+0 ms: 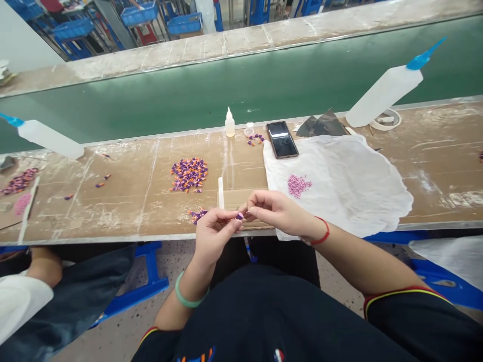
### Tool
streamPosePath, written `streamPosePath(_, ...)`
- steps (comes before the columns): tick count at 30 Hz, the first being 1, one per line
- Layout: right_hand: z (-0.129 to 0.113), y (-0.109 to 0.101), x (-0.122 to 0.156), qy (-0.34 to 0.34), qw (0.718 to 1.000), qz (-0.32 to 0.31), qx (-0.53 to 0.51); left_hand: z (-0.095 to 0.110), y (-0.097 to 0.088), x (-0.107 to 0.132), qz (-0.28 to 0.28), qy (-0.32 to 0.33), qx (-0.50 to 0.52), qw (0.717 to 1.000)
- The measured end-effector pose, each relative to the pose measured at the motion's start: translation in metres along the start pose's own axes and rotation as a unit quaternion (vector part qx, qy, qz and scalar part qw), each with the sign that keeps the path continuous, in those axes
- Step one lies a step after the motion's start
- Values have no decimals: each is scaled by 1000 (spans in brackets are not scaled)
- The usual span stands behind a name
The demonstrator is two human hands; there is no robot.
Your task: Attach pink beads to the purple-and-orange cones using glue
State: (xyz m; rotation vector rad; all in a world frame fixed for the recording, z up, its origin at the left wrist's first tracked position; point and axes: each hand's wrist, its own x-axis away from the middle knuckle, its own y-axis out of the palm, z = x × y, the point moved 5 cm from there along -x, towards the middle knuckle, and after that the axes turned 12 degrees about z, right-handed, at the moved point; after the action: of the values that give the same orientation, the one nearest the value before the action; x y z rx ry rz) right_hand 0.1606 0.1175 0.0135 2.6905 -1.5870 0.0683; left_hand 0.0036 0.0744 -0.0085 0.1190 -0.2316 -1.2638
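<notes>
Between the thumb and fingers of my left hand (216, 232) is a small purple and orange piece (240, 215) with a pink spot. My right hand (272, 208) is pinched close beside it; whatever sits between its fingertips is too small to make out. Beyond my left hand lies a big pile of purple and orange pieces (188, 174), with a smaller pile (197, 216) partly behind that hand. Tiny pink beads (299, 186) are heaped on a white cloth (350, 181) to the right. A white strip (221, 193) lies on cardboard just past my fingers.
A small dropper bottle (230, 123), a phone (282, 140) and a tape roll (385, 120) line the back of the bench. Large white squeeze bottles lean at right (385, 96) and left (51, 139). Another person's arm (44, 271) is at the lower left.
</notes>
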Motion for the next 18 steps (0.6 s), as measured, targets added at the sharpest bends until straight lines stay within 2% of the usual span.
streamPosePath(3, -6, 3, 8, 4, 1000, 15, -21, 11, 5, 5, -16, 36, 1, 999)
streamPosePath(6, -12, 2, 12, -17, 999, 29, 7, 16, 7, 8, -24, 55, -15, 998)
streamPosePath(18, -31, 2, 17, -105, 986, 51, 115, 20, 7, 13, -28, 89, -37, 995)
